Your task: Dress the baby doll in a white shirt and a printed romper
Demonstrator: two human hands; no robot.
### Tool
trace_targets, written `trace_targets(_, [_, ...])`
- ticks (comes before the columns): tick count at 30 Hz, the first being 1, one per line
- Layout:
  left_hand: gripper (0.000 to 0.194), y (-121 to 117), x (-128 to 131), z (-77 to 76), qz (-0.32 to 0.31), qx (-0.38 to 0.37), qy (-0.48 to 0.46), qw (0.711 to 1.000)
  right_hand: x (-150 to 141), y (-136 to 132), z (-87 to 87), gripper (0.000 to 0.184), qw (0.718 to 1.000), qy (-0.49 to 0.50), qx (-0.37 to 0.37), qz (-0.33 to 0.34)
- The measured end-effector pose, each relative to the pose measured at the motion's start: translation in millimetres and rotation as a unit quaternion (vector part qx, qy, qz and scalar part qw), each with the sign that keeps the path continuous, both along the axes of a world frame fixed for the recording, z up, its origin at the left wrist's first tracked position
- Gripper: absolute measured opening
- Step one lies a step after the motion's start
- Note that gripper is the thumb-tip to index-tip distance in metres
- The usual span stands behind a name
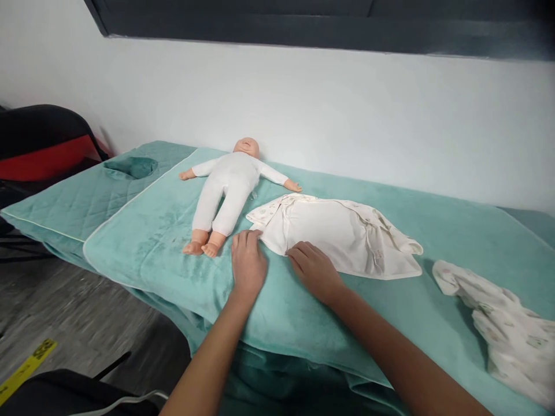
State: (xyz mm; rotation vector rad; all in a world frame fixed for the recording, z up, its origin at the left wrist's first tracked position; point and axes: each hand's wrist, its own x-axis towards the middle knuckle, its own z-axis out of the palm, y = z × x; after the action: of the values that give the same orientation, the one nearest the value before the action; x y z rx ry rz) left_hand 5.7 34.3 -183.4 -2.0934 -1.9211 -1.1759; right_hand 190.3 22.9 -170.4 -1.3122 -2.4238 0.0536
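A baby doll (229,188) in a white bodysuit lies on its back on a teal blanket (156,242), arms spread. To its right lies a cream baby garment (342,234), spread flat. My left hand (248,263) rests palm down on the blanket, its fingertips at the garment's near left edge. My right hand (313,268) lies flat beside it, fingers touching the garment's near hem. Neither hand holds anything.
A second crumpled patterned cloth (503,323) lies at the right. The quilted teal table cover (73,202) has a round hole at the left. A white wall runs behind. A black and red chair (39,144) stands at the far left; grey floor below.
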Motion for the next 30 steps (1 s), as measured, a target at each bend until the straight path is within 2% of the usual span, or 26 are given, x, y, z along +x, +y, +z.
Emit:
trace_targets(4, [0.037, -1, 0, 0.9, 0.003, 0.004, -0.005, 1.000, 2, 3, 2.4, 0.017, 0.997, 0.051, -0.049, 0.015])
trace_targets(7, [0.024, -3, 2, 3.5, 0.004, 0.015, 0.002, 1.000, 8, 14, 0.6, 0.020, 0.993, 0.097, -0.073, -0.004])
trace_targets(10, [0.018, -6, 5, 7.3, -0.025, 0.026, 0.030, 0.999, 11, 32, -7.0, 0.027, 0.993, 0.104, -0.040, -0.031])
trace_targets(14, [0.018, -8, 7, 10.6, -0.085, 0.021, 0.061, 0.994, 3, 51, -18.6, 0.042, 0.999, 0.047, 0.000, -0.010])
trace_targets(19, [0.019, -5, 9, 11.0, -0.070, -0.002, 0.089, 0.994, -5, 44, -17.5, 0.052, 0.999, 0.006, -0.021, 0.045])
trace_targets(24, [0.024, -4, 10, 10.4, -0.029, -0.006, 0.136, 0.990, 9, 26, -4.7, 0.051, 0.992, 0.017, -0.069, 0.109])
trace_targets(27, [0.026, -5, 10, 10.5, -0.007, -0.005, 0.157, 0.987, 26, 16, -1.4, 0.050, 0.994, 0.031, -0.074, 0.073])
trace_targets(30, [0.024, -5, 10, 10.7, 0.004, -0.006, 0.160, 0.987, 60, 8, -4.1, 0.047, 0.998, 0.046, -0.039, -0.018])
